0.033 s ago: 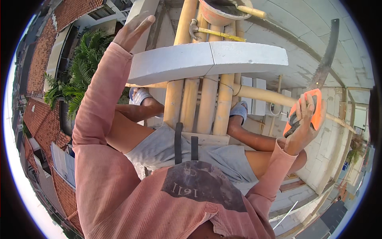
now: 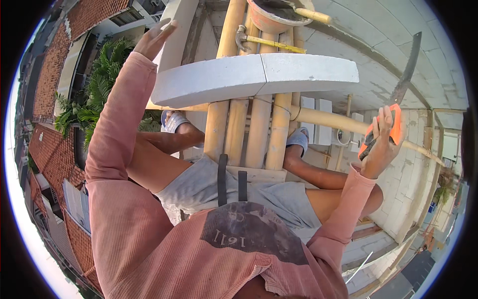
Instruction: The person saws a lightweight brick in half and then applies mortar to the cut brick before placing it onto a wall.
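Observation:
My right hand [image 2: 377, 149] grips the orange handle of a handsaw [image 2: 396, 123]; its dark blade points up and away from me, to the right of the blocks. My left hand [image 2: 153, 41] is raised at the upper left, fingers apart and holding nothing, next to a white upright block edge [image 2: 175, 30]. Two white building blocks [image 2: 254, 77] lie end to end across the bamboo poles [image 2: 249, 129] in front of my knees. I sit on the poles in grey shorts, feet in sandals.
A hammer with a yellow handle [image 2: 266, 42] and an orange bucket [image 2: 271, 17] rest beyond the blocks. A white block wall [image 2: 413, 164] stands lower right. Far below on the left are tiled roofs [image 2: 50, 149] and a palm [image 2: 94, 99].

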{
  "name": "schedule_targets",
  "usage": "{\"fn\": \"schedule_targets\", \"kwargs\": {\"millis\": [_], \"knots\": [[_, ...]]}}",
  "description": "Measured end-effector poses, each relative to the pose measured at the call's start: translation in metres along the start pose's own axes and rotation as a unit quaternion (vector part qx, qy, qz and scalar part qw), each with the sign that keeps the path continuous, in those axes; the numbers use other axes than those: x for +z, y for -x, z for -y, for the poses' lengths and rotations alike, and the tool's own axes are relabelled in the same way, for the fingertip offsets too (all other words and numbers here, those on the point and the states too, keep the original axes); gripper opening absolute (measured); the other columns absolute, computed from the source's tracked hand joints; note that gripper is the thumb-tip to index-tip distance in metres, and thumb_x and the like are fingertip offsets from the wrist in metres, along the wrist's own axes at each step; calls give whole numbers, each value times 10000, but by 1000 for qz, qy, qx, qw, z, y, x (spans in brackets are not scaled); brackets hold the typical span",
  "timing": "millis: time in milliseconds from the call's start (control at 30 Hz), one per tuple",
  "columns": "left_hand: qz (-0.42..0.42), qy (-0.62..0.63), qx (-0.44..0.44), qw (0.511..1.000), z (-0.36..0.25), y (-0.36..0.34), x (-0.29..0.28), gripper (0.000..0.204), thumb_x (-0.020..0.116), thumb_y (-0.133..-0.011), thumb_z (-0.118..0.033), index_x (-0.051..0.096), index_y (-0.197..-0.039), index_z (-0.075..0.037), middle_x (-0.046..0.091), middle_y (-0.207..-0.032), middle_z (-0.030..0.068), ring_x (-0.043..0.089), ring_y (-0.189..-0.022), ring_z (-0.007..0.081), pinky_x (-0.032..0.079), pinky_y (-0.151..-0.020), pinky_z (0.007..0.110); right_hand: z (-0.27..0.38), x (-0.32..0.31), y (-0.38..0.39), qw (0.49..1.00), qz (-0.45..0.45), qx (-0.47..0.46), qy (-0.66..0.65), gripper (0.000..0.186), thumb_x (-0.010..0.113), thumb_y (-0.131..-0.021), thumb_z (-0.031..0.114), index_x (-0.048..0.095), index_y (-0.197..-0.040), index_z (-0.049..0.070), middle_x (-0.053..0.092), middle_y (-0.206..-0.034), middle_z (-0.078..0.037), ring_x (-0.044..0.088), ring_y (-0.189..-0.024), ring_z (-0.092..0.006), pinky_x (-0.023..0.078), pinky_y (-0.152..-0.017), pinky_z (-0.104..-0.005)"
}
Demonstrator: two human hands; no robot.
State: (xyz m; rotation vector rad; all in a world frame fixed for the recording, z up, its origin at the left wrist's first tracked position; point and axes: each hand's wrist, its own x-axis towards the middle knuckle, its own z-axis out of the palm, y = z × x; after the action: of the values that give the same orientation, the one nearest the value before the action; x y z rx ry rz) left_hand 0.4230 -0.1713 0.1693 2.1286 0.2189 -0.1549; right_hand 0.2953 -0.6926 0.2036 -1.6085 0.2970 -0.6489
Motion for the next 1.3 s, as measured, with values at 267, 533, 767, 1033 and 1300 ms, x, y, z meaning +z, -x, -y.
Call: {"fn": "schedule_targets", "kwargs": {"millis": [267, 533, 767, 1033, 1300], "knots": [[246, 212, -408, 853, 123, 26, 18, 992, 523, -825, -795, 403, -1507, -85, 440, -1489, 223, 465, -1298, 468, 383, -964, 730, -144, 20, -176, 997, -7, 15, 74, 462, 742, -917, 352, 547, -1222, 65, 562, -971, -42, 471, -685, -74, 414, -587, -229], [263, 305, -278, 872, 174, 44, 31, 701, 585, -921, -572, 517, -1395, -59, 639, -1262, 146, 663, -1041, 352, 547, -878, 545, -142, 55, -157, 973, 152, 156, 69, 524, 690, -957, 405, 460, -1281, 64, 669, -1186, -134, 614, -1153, -206, 494, -934, -332], [156, 420, -335, 829, 149, 104, 65, 607, 700, -915, -354, 506, -1372, -5, 670, -1148, 152, 701, -943, 238, 590, -837, 354, -174, -31, -93, 961, 65, 120, 239, 424, 709, -946, 386, 591, -1169, 45, 650, -1064, -86, 572, -1017, -153, 442, -940, -322], [36, 449, -318, 834, 142, 132, 100, 726, 708, -883, -498, 500, -1360, 9, 646, -1119, 145, 665, -947, 225, 560, -832, 325, -216, -37, -16, 968, -176, 180, 7, 410, 706, -950, 345, 495, -1153, 59, 593, -1097, -93, 585, -990, -196, 493, -897, -343], [-38, 392, -164, 904, 199, 78, 89, 754, 706, -886, -519, 497, -1376, 13, 630, -1140, 103, 646, -979, 185, 522, -881, 307, -262, 15, -40, 982, -94, 152, -66, 506, 692, -971, 335, 390, -1210, 7, 648, -882, -205, 692, -924, -282, 548, -915, -407]]}}
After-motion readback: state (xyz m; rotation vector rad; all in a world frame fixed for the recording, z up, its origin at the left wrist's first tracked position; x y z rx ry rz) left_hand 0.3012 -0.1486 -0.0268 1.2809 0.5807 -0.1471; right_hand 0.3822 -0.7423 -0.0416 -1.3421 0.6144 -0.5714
